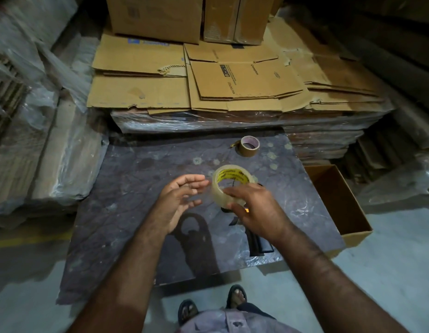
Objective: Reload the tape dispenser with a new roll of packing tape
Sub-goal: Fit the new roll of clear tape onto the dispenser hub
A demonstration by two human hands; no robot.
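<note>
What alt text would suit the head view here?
A person's right hand grips a clear tape roll over a black tape dispenser on a dark board, while the open left hand is beside the roll. A brown tape roll lies farther back, before flattened cartons.

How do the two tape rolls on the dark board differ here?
The clear roll has a yellow printed core; the brown roll has a pale one. The right hand grips the clear roll, and the brown roll lies untouched farther back. The clear roll looks thicker. Both are ring-shaped.
</note>
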